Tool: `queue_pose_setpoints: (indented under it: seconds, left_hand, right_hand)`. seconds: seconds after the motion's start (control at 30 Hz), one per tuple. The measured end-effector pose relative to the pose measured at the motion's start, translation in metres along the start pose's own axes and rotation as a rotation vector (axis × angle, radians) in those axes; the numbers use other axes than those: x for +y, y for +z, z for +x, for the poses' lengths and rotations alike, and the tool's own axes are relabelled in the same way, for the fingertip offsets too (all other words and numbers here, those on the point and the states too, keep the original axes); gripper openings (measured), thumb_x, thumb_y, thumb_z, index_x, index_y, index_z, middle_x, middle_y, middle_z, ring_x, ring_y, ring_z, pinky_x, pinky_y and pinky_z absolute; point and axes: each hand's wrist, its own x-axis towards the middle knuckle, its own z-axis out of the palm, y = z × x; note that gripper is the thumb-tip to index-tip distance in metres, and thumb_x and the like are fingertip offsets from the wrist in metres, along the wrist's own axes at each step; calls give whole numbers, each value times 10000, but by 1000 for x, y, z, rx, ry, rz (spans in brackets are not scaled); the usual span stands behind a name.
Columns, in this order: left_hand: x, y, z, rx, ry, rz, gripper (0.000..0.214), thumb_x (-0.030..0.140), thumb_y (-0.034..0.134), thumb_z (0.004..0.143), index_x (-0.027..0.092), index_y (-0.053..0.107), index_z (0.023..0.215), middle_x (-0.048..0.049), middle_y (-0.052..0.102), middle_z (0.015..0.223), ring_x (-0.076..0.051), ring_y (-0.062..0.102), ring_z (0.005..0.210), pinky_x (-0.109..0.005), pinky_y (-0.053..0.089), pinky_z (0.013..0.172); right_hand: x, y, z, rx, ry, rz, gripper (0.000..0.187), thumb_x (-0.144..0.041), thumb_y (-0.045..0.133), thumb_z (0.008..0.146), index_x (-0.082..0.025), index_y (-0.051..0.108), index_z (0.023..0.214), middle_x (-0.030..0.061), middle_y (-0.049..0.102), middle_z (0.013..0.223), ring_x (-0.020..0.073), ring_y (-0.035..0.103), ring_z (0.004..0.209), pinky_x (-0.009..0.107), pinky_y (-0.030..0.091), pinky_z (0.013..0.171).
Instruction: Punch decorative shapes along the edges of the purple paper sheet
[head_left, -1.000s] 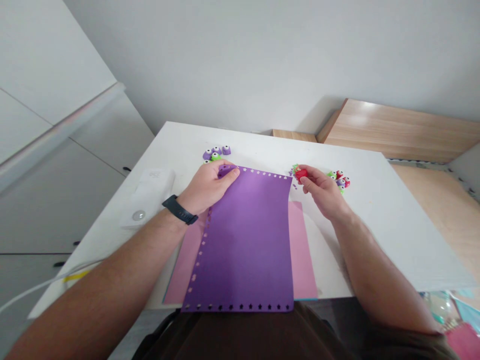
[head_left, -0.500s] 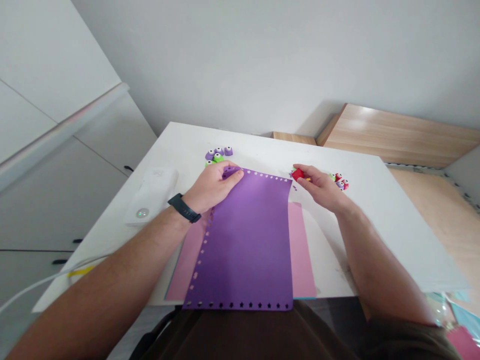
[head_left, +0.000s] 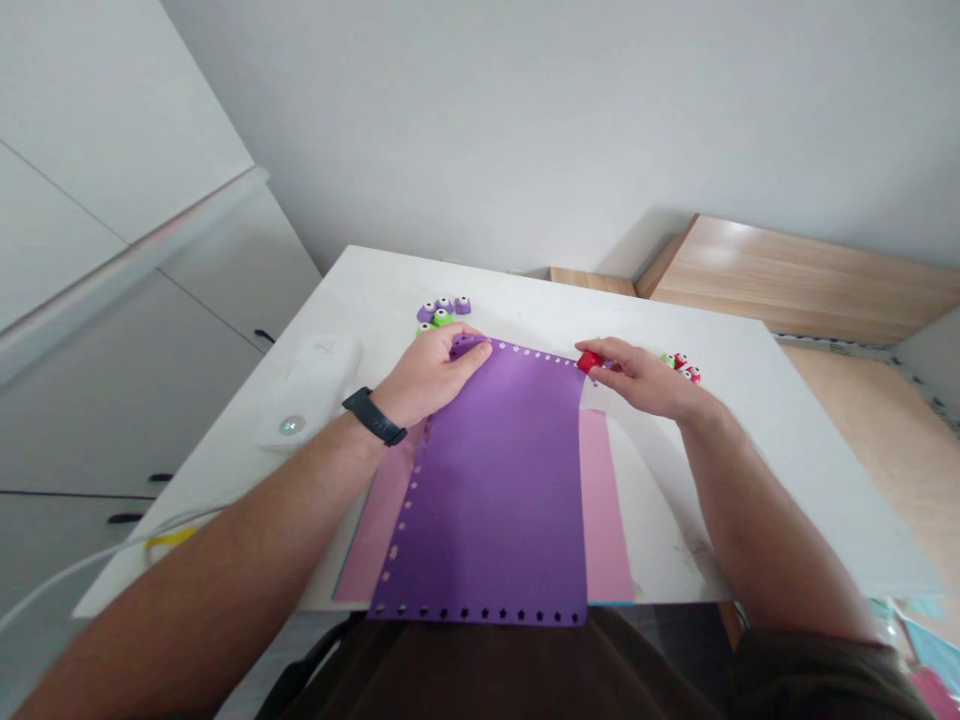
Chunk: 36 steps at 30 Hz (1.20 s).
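A purple sheet (head_left: 506, 480) lies in front of me, with small cut-out shapes along its left, top and bottom edges. My left hand (head_left: 439, 375) pinches its upper left part between thumb and fingers. In my right hand (head_left: 637, 375) is a small red craft punch (head_left: 589, 361), held against the sheet's upper right corner. Whether the paper sits inside the punch's slot is too small to tell. Under the purple sheet rests a pink sheet (head_left: 606, 510), showing at both sides.
Purple and green punches (head_left: 442, 312) stand beyond my left hand. Red and green punches (head_left: 681, 365) sit right of my right hand. A white box-shaped device (head_left: 311, 390) and a white cable (head_left: 67, 570) are on the left of the white table (head_left: 517, 295).
My right hand has brought the red punch left and slightly down to the sheet's upper right corner. My left hand keeps its hold on the sheet.
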Motion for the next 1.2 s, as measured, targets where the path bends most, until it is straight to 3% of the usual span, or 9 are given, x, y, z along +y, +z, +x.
queue_pose_setpoints:
  seconds: [0.33, 0.5, 0.73, 1.2]
  left_hand:
    - [1, 0, 0, 12, -17, -2, 382, 540, 652, 961, 196, 766, 1084, -76, 801, 1086, -253, 719, 976, -346, 548, 815]
    - [1, 0, 0, 10, -12, -7, 370, 533, 653, 962, 197, 766, 1069, -74, 800, 1088, -249, 718, 975, -342, 547, 815]
    - [0, 1, 0, 6, -18, -12, 379, 542, 655, 958, 198, 764, 1071, -71, 802, 1075, -245, 718, 954, -333, 542, 796]
    - [0, 2, 0, 14, -11, 16, 377, 544, 655, 964, 200, 769, 1066, -64, 804, 1054, -239, 718, 933, -347, 541, 839]
  right_hand:
    - [-7, -5, 5, -135, 31, 119, 330, -431, 678, 977, -287, 761, 1263, 45, 775, 1061, 253, 672, 922, 397, 548, 819]
    - [-9, -4, 6, -134, 46, 149, 300, -414, 717, 944, -288, 779, 1209, 31, 772, 1008, 235, 648, 861, 376, 525, 788]
    - [-6, -1, 6, -118, 34, 37, 330, -394, 653, 976, -282, 744, 1273, 40, 760, 1024, 234, 633, 866, 369, 510, 767]
    - [-10, 4, 7, -72, 35, 66, 249, -318, 704, 914, -283, 776, 1150, 29, 764, 965, 242, 656, 863, 411, 505, 842]
